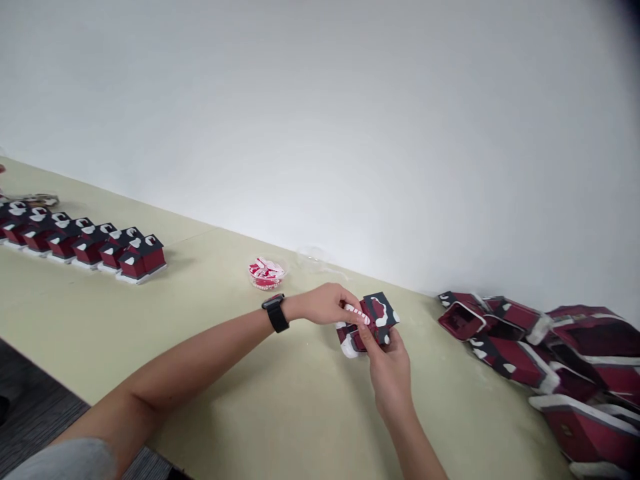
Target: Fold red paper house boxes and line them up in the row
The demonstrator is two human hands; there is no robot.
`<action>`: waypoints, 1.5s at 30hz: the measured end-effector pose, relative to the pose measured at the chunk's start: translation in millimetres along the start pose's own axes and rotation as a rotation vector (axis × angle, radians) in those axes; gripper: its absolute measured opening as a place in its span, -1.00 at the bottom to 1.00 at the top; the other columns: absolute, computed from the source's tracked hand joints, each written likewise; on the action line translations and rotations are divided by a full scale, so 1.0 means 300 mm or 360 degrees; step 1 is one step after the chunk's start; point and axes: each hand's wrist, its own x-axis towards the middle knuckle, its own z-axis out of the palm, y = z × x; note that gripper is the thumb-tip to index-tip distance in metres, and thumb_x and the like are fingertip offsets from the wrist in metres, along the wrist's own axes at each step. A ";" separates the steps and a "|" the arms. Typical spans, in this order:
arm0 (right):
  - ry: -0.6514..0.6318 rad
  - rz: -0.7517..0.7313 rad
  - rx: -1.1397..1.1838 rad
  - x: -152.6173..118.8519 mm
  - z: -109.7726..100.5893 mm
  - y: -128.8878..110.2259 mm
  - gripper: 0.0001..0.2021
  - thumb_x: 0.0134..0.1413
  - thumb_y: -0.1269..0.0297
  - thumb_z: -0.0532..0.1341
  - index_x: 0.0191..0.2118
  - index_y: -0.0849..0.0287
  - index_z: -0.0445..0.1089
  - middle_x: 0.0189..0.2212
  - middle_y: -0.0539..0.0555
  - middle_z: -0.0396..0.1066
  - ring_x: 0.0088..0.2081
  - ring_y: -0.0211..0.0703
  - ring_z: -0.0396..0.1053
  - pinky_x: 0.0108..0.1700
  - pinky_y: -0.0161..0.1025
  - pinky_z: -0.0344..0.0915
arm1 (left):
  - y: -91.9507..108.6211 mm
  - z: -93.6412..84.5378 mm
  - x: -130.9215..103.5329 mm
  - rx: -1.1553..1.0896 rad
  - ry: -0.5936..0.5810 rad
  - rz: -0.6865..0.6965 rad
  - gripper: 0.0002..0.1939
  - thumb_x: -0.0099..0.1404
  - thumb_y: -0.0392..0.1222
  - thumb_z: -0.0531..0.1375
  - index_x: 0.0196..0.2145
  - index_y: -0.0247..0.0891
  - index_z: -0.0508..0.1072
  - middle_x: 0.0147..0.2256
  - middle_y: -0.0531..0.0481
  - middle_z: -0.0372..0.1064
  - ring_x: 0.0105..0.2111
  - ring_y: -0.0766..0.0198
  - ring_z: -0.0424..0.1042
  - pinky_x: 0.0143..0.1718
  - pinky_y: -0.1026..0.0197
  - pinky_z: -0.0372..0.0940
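My right hand [393,367] grips a small dark-red model house [381,310] with a dark roof and white snow-like patches. The house is tipped over just above the table. From the left, my left hand [327,303], with a black watch on its wrist, pinches a red-and-white striped candy cane piece [361,315] against the house's front. My right thumb lies close to the lower end of that piece. My fingers cover part of the house, and I cannot tell whether the piece is attached.
A clear bowl [267,275] of red-and-white pieces stands left of my hands, with a clear plastic lid [314,255] behind it. Several similar houses [143,259] line the table's left. More houses [515,360] lie piled at right. A wall [320,133] borders the pale table [280,413].
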 end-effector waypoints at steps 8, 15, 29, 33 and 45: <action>0.0146 -0.0149 -0.0065 0.004 -0.005 0.016 -0.33 -0.12 -0.15 0.44 0.06 0.13 0.39 -0.06 0.14 0.55 -0.04 0.07 0.50 0.00 -0.10 0.37 | 0.001 0.003 0.008 -0.0113 0.0197 -0.0035 -0.77 0.38 -0.11 0.13 -0.22 -0.29 0.51 -0.33 0.01 0.42 -0.35 0.32 0.31 -0.32 0.29 0.15; 0.0163 -0.0224 -0.0123 -0.005 -0.002 0.007 -0.33 -0.10 -0.15 0.42 0.06 0.14 0.38 -0.07 0.14 0.55 -0.07 0.03 0.51 -0.02 -0.14 0.38 | -0.004 0.028 0.016 -0.0433 0.0179 -0.0091 -0.82 0.30 -0.10 0.22 -0.30 -0.30 0.44 -0.43 0.05 0.37 -0.45 0.36 0.33 -0.38 0.29 0.22; 0.0263 -0.0315 -0.0237 -0.018 0.005 -0.008 -0.34 -0.08 -0.15 0.38 0.05 0.18 0.34 -0.07 0.19 0.54 -0.15 -0.02 0.52 -0.11 -0.20 0.38 | -0.007 0.124 0.036 -0.1217 0.0550 -0.0385 -0.57 0.10 -0.15 0.46 -0.19 -0.34 0.35 -0.49 0.04 0.44 -0.51 0.36 0.43 -0.41 0.29 0.31; 0.0267 -0.0298 -0.0294 -0.013 0.000 -0.003 -0.33 -0.10 -0.18 0.39 0.03 0.19 0.33 -0.09 0.20 0.54 -0.16 0.00 0.52 -0.12 -0.19 0.37 | -0.019 0.129 0.031 -0.1228 0.0531 -0.0292 -0.50 0.06 -0.06 0.49 -0.20 -0.33 0.36 -0.51 0.06 0.43 -0.51 0.36 0.42 -0.41 0.28 0.30; 0.0250 -0.0304 -0.0534 -0.022 -0.010 -0.005 -0.33 -0.13 -0.20 0.39 -0.01 0.14 0.27 -0.24 0.14 0.54 -0.32 0.00 0.50 -0.24 -0.17 0.33 | -0.054 0.150 0.036 -0.1023 0.0551 -0.0159 -0.65 0.13 -0.19 0.37 -0.25 -0.27 0.28 -0.52 0.10 0.39 -0.51 0.31 0.42 -0.45 0.26 0.31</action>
